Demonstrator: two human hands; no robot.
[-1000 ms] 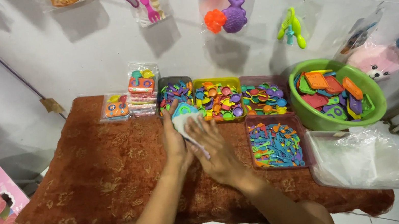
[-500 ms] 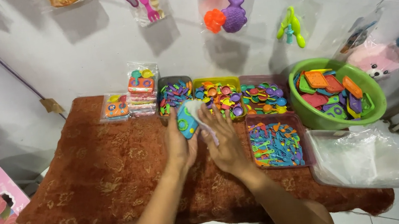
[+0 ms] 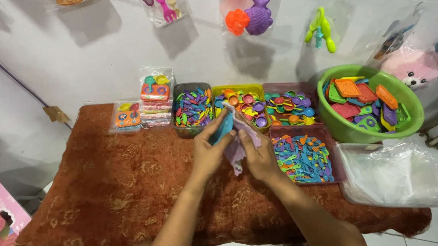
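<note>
Hands meet above brown cloth (image 3: 109, 188): left hand (image 3: 207, 154) grips blue toy piece (image 3: 223, 127), right hand (image 3: 260, 154) pinches small clear bag (image 3: 239, 140). Piece half in; several filled packs (image 3: 154, 96) stacked behind, trays still full.

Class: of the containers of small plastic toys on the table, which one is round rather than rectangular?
The green basin at the right end of the row. It is round and holds larger flat orange, green and purple pieces; the other trays are rectangular and hold small bits.
</note>
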